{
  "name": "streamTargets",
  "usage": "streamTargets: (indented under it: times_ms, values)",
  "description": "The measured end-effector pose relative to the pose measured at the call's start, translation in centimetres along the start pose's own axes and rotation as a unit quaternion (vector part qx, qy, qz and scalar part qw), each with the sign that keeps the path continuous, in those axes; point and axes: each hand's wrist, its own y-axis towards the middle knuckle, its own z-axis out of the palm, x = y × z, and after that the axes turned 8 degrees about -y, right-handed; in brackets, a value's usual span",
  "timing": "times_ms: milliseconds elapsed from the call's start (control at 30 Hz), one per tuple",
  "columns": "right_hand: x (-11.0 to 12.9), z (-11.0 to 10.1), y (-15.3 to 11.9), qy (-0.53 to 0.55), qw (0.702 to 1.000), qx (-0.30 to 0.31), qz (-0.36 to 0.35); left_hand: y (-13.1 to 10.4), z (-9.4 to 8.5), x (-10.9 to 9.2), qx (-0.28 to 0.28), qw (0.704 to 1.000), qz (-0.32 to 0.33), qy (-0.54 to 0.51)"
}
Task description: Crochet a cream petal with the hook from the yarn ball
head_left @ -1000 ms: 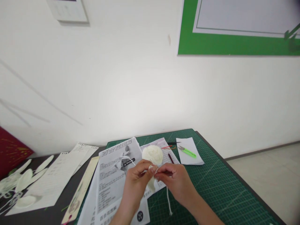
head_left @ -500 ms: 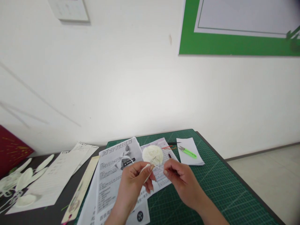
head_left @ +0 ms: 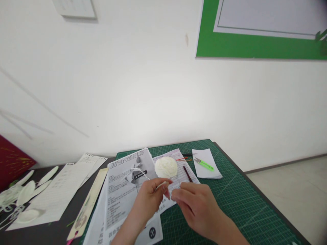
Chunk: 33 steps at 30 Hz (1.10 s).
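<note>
My left hand [head_left: 153, 195] is closed in a pinch on a length of white yarn [head_left: 161, 185]. A loose tail of it [head_left: 141, 171] arcs out behind the hand over the printed sheet. Just right of it, my right hand [head_left: 192, 204] is closed, its thumb and fingertips pinched by the left fingers on what looks like the same yarn; the fingers hide most of it. A thin wire-like line shows faintly above the fingertips. Right behind the hands sits a ball of cream-white yarn [head_left: 166, 166].
Printed sheets [head_left: 120, 200] lie on a green cutting mat [head_left: 237, 204]. Bright green thread snips [head_left: 204, 164] rest on white paper [head_left: 213, 173]. A dark pen-like stick [head_left: 187, 174] lies near the ball. Leftward are a ruler-like strip [head_left: 88, 204], handwritten sheets [head_left: 57, 197] and white petal-shaped pieces [head_left: 27, 194].
My right hand has moved left and slightly down, closing the gap to my left hand, and turned its knuckles upward. The strand that stretched between the hands is now mostly hidden.
</note>
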Motion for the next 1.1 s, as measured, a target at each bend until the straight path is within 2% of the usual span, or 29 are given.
streamTargets:
  times_ms: [100,200,300,367,467,567,667,900,1100]
  values:
    - [0.2,-0.5,0.2,-0.100,0.993,-0.037,-0.052,-0.3,-0.2,0.1,0.010,0.998,0.019,0.060]
    - [0.3,-1.4,0.5,-0.107,0.992,-0.025,-0.058,-0.5,0.0,0.2,0.026,0.994,0.020,0.104]
    - [-0.1,-2.3,1.4,-0.032,0.998,0.028,-0.042,-0.7,0.4,0.2,0.062,0.990,0.000,0.130]
    - [-0.9,-2.4,2.3,0.057,0.996,0.066,-0.020,-0.8,0.6,0.0,0.094,0.987,-0.015,0.130]
    - [-2.5,-1.9,4.0,0.238,0.966,0.093,0.036,-1.0,0.7,-0.4,0.127,0.985,-0.031,0.114]
    - [-3.9,-0.6,4.9,0.299,0.948,0.074,0.078,-1.3,0.5,-0.8,0.126,0.988,-0.032,0.085]
    - [-4.0,0.8,4.6,0.318,0.939,0.045,0.120,-1.5,0.3,-1.2,0.115,0.992,-0.025,0.053]
    - [-1.3,2.1,2.2,0.336,0.920,-0.021,0.202,-1.8,0.4,-1.4,0.070,0.997,0.015,-0.009]
    - [0.3,2.5,1.2,0.328,0.909,-0.069,0.247,-1.9,0.0,-0.3,0.078,0.992,0.101,0.010]
